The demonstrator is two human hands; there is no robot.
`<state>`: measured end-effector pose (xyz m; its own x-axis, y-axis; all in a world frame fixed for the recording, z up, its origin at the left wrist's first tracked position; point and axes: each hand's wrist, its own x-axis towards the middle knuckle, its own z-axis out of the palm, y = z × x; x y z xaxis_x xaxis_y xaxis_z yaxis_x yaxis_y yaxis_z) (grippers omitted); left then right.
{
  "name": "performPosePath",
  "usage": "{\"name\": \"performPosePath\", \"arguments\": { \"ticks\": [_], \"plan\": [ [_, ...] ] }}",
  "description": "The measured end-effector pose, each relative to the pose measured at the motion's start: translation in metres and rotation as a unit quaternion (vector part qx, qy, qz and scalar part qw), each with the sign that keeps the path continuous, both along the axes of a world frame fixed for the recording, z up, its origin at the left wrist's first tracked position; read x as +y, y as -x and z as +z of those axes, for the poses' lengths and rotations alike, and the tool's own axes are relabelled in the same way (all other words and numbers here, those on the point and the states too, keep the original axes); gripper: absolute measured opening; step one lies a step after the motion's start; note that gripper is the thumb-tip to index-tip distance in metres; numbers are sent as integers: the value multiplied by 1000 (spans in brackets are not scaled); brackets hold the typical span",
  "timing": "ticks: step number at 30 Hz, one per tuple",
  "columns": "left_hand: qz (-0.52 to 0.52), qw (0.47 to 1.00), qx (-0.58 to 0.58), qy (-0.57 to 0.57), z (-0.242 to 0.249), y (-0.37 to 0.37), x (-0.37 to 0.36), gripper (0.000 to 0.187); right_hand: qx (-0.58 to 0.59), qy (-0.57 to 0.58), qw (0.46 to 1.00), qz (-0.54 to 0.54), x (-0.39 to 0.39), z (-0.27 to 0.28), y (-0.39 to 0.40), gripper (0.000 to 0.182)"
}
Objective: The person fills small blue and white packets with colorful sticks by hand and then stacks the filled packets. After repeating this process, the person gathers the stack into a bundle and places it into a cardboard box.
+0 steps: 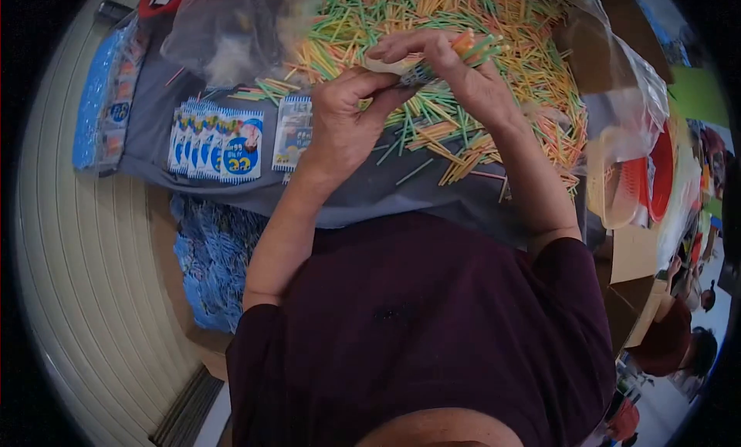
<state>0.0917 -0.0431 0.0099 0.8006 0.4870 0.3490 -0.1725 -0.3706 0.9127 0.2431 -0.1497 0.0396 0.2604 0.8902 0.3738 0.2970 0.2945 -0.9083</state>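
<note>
My left hand (347, 119) is closed on a small printed packet (417, 75), its fingers and thumb bent round the near side. My right hand (475, 80) grips a bundle of thin pastel straw-like sticks (480, 49), orange, green and yellow, whose ends stick out past the fingers. The bundle's other end meets the packet between both hands; how far it goes in is hidden by the fingers. Beneath them spreads a big loose heap of the same sticks (532, 80). Left of my left hand lies an overlapping row of blue-and-white packets (220, 142), with another packet (292, 134) beside it.
Clear plastic bags (224, 42) lie behind the packets. A blue-wrapped pack (100, 111) sits at the far left. Below the table edge, a cardboard box holds many blue packets (212, 254). Red and cream baskets (617, 177) stand at right, with other people (671, 339) beyond.
</note>
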Motion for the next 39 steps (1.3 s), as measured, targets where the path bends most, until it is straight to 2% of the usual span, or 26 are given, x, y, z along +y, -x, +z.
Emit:
{"name": "performPosePath", "arguments": {
  "ticks": [5, 7, 8, 10, 11, 13, 14, 16, 17, 18, 19, 22, 24, 26, 27, 28, 30, 31, 33, 36, 37, 39],
  "plan": [
    [-3, 1000, -18, -18, 2, -2, 2, 12, -16, 27, 999, 34, 3, 9, -7, 50],
    [19, 994, -18, -108, 2, -3, 2, 15, -73, 50, 996, 31, 4, 11, -11, 49],
    [16, 994, -16, -106, 2, -1, 2, 15, -71, 52, 996, 28, 5, 13, -11, 49],
    [20, 987, -17, -159, 2, -2, 4, 12, -69, 119, 990, 22, 5, 24, -9, 47],
    [25, 988, 7, -154, 6, -3, 3, 12, -96, 196, 976, 4, 2, 34, -6, 47],
    [21, 990, 28, -135, 6, 0, 0, 12, -136, 177, 975, 10, 3, 36, -6, 45],
    [37, 990, 36, -131, 4, 0, 1, 12, -149, 140, 979, 9, 9, 19, -10, 44],
    [35, 991, 13, -126, 3, 1, 1, 13, -296, 195, 935, -15, 5, 43, 1, 40],
    [39, 990, 25, -136, -4, 6, 7, 15, -295, 200, 934, -33, 5, 41, 7, 40],
    [46, 988, 34, -145, -8, 9, 11, 17, -348, 137, 926, -63, 5, 37, 13, 37],
    [65, 961, 43, -264, 1, 10, 12, 18, -399, 74, 910, -89, 2, 35, 16, 35],
    [0, 961, 1, -275, 12, 9, 13, 15, -442, 104, 888, -72, -4, 44, 21, 31],
    [-3, 948, -9, -317, 14, 10, 15, 12, -418, 123, 898, -67, -6, 46, 21, 34],
    [38, 966, -16, -254, 2, 12, 19, 15, -393, 141, 906, -61, -7, 46, 21, 36],
    [56, 975, -18, -213, -15, 16, 30, 17, -349, 112, 928, -63, -9, 44, 21, 39],
    [51, 975, -23, -215, -18, 19, 29, 17, -303, 81, 948, -63, -9, 41, 22, 43],
    [22, 997, -23, -65, -17, 19, 25, 22, -290, 79, 949, -90, -6, 34, 26, 46],
    [18, 997, -27, -69, -15, 18, 21, 22, -274, 79, 952, -111, -7, 31, 26, 50],
    [19, 999, -17, 28, -11, 16, 11, 25, -272, 75, 952, -117, -11, 27, 24, 52],
    [-26, 998, -11, 57, -3, 12, 0, 28, -289, 98, 944, -127, -17, 31, 23, 53],
    [-15, 997, -20, 68, -2, 10, -5, 25, -314, 122, 932, -133, -17, 33, 23, 54],
    [-5, 993, 26, 116, 7, 8, -13, 21, -332, 97, 926, -151, -12, 19, 18, 53]
  ]
}}
